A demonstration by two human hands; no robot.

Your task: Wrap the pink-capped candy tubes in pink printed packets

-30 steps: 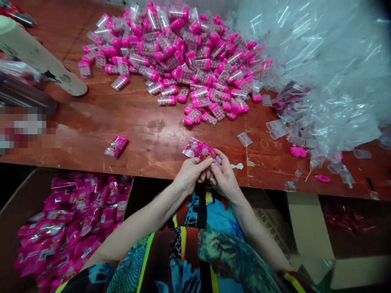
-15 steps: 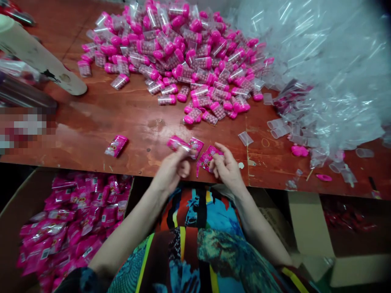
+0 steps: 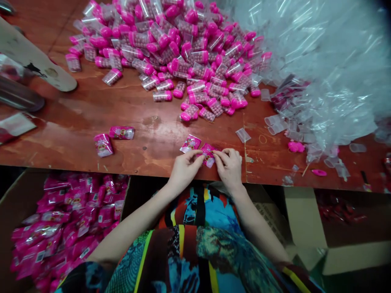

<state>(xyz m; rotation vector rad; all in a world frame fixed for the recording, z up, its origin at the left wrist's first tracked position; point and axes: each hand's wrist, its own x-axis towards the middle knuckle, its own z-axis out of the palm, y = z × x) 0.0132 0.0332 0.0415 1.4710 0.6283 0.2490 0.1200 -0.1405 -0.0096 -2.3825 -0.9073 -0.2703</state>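
Note:
At the near edge of the brown table (image 3: 146,134), my left hand (image 3: 184,169) and my right hand (image 3: 229,167) both pinch one small pink printed packet (image 3: 207,154). A second pink packet (image 3: 190,143) lies on the table just beyond my left fingers. Two more wrapped packets (image 3: 103,144) (image 3: 121,132) lie apart to the left. A large heap of clear capsules with pink caps (image 3: 171,53), filled with pink beads, covers the far middle of the table.
A mound of clear plastic sleeves (image 3: 317,65) fills the right side. A cardboard box of finished pink packets (image 3: 61,228) sits below the table at left. An open cardboard box (image 3: 305,232) stands at lower right. A pale flat tool (image 3: 33,65) lies at far left.
My left hand tossed a wrapped packet to the left, where it now lies beside the earlier one. Both hands have come together again on another pink packet.

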